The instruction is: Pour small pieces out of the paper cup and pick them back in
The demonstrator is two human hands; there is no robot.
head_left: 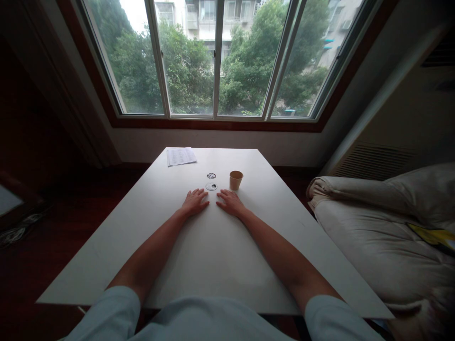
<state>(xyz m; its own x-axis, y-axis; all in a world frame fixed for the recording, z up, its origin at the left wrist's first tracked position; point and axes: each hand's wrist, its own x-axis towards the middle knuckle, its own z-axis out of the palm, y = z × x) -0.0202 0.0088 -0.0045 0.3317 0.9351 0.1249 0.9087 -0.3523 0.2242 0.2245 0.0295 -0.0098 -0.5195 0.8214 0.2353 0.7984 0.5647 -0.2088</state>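
My left hand [194,202] lies flat on the white table [213,265], fingers spread and nothing held. Across a small gap, my right hand [230,202] rests the same way, palm down with its fingers apart. Just behind my right hand stands an upright brown paper cup [235,181]; its inside cannot be made out. A round white disc with a dark outline and a small dark mark [211,187] lies flat just beyond the gap between my hands. Behind it is a second round disc with black-and-white markings [211,175].
Printed paper sheets [181,156] lie at the table's far left corner. A beige padded sofa [355,237] with a yellow item [433,237] on it stands to the right. Beyond the table is a wide window [216,71]. Cables [21,229] lie on the floor at left.
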